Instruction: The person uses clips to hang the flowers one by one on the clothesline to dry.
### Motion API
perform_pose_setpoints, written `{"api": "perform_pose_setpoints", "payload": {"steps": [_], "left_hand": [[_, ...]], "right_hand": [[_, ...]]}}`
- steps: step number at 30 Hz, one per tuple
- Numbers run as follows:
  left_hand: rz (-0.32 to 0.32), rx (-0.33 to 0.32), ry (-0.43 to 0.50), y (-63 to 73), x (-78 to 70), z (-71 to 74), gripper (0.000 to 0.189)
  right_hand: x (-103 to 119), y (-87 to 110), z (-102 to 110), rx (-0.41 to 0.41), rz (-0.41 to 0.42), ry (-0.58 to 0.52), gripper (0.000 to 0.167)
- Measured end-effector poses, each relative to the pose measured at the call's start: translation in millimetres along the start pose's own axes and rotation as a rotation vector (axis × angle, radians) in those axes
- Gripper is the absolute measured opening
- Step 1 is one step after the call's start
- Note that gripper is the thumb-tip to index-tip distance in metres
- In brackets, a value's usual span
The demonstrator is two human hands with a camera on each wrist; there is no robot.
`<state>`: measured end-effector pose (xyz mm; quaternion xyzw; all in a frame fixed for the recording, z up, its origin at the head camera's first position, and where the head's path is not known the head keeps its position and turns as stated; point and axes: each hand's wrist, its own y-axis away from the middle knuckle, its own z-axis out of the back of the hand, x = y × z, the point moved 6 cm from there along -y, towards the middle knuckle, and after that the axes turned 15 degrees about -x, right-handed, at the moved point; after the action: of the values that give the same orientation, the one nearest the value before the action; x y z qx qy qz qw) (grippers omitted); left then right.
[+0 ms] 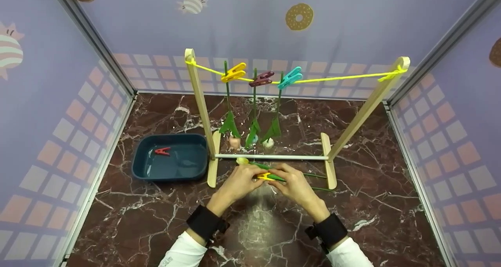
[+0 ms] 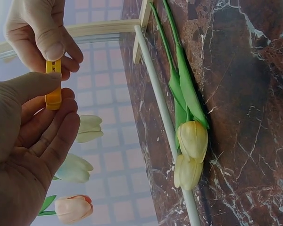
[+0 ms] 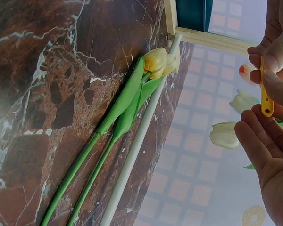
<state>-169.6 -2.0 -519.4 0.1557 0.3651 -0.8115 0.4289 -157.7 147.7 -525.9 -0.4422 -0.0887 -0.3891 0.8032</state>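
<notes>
Between my two hands is a yellow clothespin (image 1: 265,176). My left hand (image 1: 242,183) pinches one end of it, with the thumb on its side in the left wrist view. My right hand (image 1: 294,184) pinches the other end between thumb and fingers. Below the hands, two pale yellow tulips (image 2: 193,141) lie side by side on the marbled surface, their heads by the white bar (image 3: 137,146) of the wooden stand. Above, three tulips hang head down from a yellow cord (image 1: 336,78), held by a yellow clothespin (image 1: 234,73), a maroon clothespin (image 1: 261,79) and a turquoise clothespin (image 1: 290,78).
Left of the stand sits a dark blue tub (image 1: 178,169) with a red clothespin (image 1: 162,151) inside. The stand's wooden posts rise at left (image 1: 201,106) and right (image 1: 362,114). Patterned panels (image 1: 250,24) enclose the back and both sides.
</notes>
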Motion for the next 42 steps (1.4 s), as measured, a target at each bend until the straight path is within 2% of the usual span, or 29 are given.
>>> {"api": "perform_pose_setpoints", "payload": {"steps": [12, 18, 23, 28, 34, 39, 42], "left_hand": [[-0.020, -0.086, 0.036, -4.4, -1.9, -4.7, 0.028], [0.012, -0.106, 0.033, -3.5, 4.8, -6.2, 0.028], [0.055, -0.112, 0.032, 0.1, 16.0, -9.8, 0.025], [0.081, -0.088, -0.010, 7.3, 21.8, -15.6, 0.022], [0.002, -0.036, -0.076, 9.9, 17.1, -29.1, 0.019], [0.001, 0.003, -0.089, 10.8, 18.8, -47.7, 0.020], [0.001, 0.049, -0.114, 15.2, 20.9, -60.1, 0.021]], "right_hand": [[-11, 1.1, 14, -0.031, -0.034, 0.015, 0.033], [-18, 1.1, 25, -0.090, -0.029, 0.052, 0.033], [-22, 0.3, 34, -0.147, -0.004, 0.070, 0.032], [-24, -2.2, 42, -0.234, 0.032, 0.065, 0.033], [-31, -5.4, 54, -0.311, 0.036, 0.071, 0.031], [-36, -4.5, 62, -0.338, 0.009, 0.170, 0.031], [-39, -5.5, 62, -0.329, -0.028, 0.175, 0.031]]}}
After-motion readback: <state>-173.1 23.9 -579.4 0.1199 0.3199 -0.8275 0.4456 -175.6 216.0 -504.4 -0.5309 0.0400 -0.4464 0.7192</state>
